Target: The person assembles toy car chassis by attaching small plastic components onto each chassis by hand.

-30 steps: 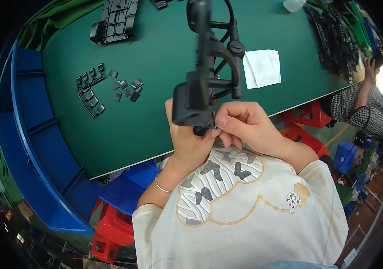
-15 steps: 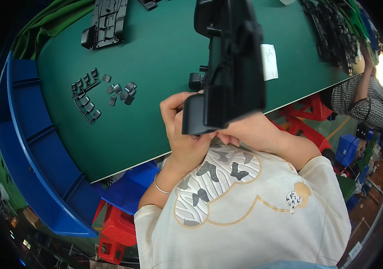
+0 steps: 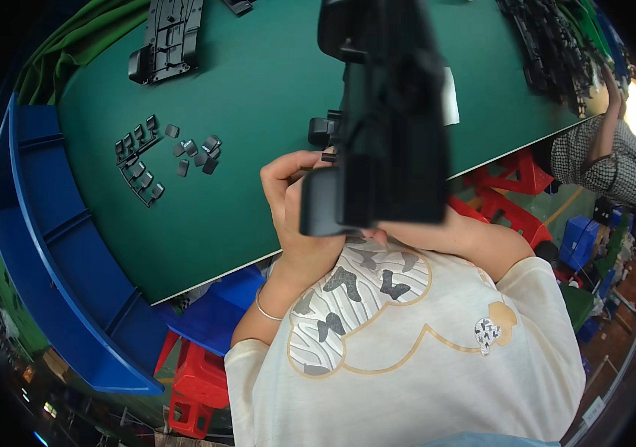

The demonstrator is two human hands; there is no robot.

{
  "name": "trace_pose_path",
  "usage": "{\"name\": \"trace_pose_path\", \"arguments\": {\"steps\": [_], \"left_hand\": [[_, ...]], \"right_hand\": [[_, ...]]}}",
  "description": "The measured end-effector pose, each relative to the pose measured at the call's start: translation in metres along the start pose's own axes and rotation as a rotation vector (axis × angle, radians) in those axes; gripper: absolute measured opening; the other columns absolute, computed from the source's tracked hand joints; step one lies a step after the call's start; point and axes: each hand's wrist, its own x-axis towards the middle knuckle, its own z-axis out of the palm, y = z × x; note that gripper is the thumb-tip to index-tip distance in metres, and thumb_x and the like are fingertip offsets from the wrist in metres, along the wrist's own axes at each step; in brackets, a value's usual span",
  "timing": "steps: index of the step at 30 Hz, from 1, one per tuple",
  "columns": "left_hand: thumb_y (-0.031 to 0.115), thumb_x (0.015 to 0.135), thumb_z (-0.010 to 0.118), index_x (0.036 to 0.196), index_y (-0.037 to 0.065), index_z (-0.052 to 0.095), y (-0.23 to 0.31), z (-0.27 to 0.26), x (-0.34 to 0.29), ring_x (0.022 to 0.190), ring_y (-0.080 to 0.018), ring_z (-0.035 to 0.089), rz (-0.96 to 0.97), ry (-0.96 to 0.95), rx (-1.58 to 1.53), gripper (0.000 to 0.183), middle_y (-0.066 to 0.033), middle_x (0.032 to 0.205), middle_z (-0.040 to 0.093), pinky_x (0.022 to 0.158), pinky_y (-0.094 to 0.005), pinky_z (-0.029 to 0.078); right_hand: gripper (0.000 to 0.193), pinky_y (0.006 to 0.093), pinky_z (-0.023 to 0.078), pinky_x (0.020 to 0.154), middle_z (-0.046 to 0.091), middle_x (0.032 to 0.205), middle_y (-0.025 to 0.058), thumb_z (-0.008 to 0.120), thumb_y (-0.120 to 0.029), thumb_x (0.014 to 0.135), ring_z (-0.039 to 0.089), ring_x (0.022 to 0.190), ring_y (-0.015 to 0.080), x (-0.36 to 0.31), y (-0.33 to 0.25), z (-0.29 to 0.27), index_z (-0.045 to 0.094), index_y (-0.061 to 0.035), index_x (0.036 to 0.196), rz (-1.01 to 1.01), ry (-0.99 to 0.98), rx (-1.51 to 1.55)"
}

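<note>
Close in front of me is a long black moulded plastic part (image 3: 396,141), raised over the table's near edge. My left hand (image 3: 295,205) grips its lower left corner, fingers curled round it. Behind the part's lower end, most of my right hand (image 3: 416,232) is hidden. Its wrist and a few fingertips show below, closed against the part. Left of my hands, several small black caps (image 3: 198,155) lie loose on the green table (image 3: 236,223). Beside them, more caps are still joined to a black sprue frame (image 3: 137,162).
Another long black plastic part (image 3: 171,45) lies at the far left. Behind my held part is a white paper (image 3: 450,97). A pile of black parts (image 3: 541,56) lies at the far right near another person (image 3: 605,160). A blue rack (image 3: 83,246) flanks the table's left; red stools (image 3: 202,372) stand below.
The black part has tilted a little and shifted slightly lower, covering more of my right hand. My left hand keeps its grip. The table scene has slid slightly in view.
</note>
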Motion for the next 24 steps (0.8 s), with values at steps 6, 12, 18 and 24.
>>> {"name": "trace_pose_path", "arguments": {"steps": [6,12,18,24], "left_hand": [[-0.004,0.067,0.061,0.105,0.007,0.047,-0.002,-0.001,0.0,0.09,-0.0239,0.046,0.056,-0.026,0.047,0.042,-0.0136,0.102,0.041,0.073,-0.0304,0.041],[-0.004,0.069,0.059,0.101,0.006,0.05,0.0,-0.003,-0.001,0.091,-0.0227,0.044,-0.004,-0.018,0.015,0.035,-0.013,0.101,0.041,0.073,-0.0299,0.041],[0.001,0.065,0.062,0.091,0.003,0.053,0.003,-0.006,0.001,0.09,-0.0237,0.044,-0.075,-0.068,0.119,0.028,-0.0121,0.101,0.038,0.075,-0.0323,0.04],[0.004,0.068,0.062,0.087,0.0,0.053,0.018,0.001,0.001,0.077,-0.0147,0.05,-0.119,0.006,-0.189,0.022,-0.0098,0.086,0.051,0.066,-0.0255,0.041]], "right_hand": [[0.009,0.0193,0.032,0.043,0.048,0.055,0.0001,0.049,-0.007,0.072,0.043,0.048,0.0045,0.003,0.004,-0.005,0.051,-0.0001,0.067,-0.058,-0.085,0.064],[0.01,0.0196,0.033,0.044,0.048,0.055,0.0001,0.049,-0.008,0.073,0.043,0.049,0.0043,0.007,0.011,0.003,0.052,0.0001,0.067,-0.167,-0.019,-0.1],[0.011,0.0196,0.034,0.043,0.049,0.055,0.0011,0.05,-0.008,0.075,0.044,0.045,0.0049,0.002,-0.002,0.0,0.052,0.0008,0.068,-0.01,-0.014,0.01],[0.012,0.0196,0.036,0.043,0.049,0.055,0.0016,0.049,-0.008,0.076,0.044,0.045,0.0054,0.003,0.0,0.001,0.052,0.001,0.068,-0.003,-0.021,-0.041]]}}
